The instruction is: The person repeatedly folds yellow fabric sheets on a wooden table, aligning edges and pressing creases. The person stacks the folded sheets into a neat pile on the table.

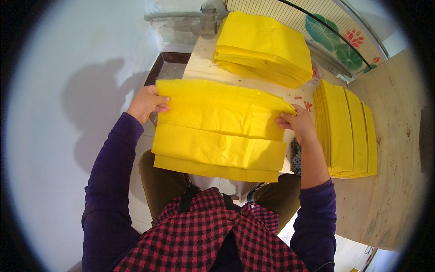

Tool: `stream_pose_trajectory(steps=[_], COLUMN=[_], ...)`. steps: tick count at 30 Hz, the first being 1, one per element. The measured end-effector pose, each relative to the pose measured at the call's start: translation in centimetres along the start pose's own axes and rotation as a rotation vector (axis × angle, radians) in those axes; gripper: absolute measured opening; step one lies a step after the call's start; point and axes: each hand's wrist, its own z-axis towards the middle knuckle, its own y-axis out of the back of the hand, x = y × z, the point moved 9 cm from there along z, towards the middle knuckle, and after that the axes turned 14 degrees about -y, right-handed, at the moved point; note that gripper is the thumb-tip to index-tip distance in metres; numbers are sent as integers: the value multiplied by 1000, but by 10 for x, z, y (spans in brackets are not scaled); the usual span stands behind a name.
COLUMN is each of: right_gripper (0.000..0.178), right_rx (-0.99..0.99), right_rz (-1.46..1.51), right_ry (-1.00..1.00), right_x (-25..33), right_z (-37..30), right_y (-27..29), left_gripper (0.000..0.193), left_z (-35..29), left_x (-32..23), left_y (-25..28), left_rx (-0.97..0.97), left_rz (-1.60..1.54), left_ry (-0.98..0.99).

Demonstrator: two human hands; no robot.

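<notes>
A folded yellow fabric sheet is stretched between my two hands, above my lap and the near edge of the table. My left hand pinches its upper left corner, thumb on top. At the upper right corner, my right hand grips the sheet between thumb and fingers. Layers of the fabric overlap in horizontal folds, and its lower edge hangs over my knees. Beyond it lies a thick stack of yellow fabric. To the right is another stack of folded yellow fabric, its layers stepped sideways.
Both stacks rest on a pale wooden table. A clear jar stands at the far left corner. Close on my left is a white wall. A wooden board extends on the right, and a lotus-patterned panel stands behind.
</notes>
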Motion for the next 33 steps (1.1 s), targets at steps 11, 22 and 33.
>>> stream_pose_trajectory(steps=[11,22,33], right_gripper=[21,36,33], right_rx=[1,-3,55], right_rz=[-40,-70,-28], right_ry=[232,622,716], right_x=[-8,-35,-39], right_z=[-8,-43,-52], right_y=[-3,-2,-6], left_gripper=[24,16,15], left_z=[-23,-59,-70], left_x=[-18,-7,3], left_y=[1,4,4], left_rx=[-45,-5,-58], left_rz=[191,269,309], left_ry=[-243,-756,-782])
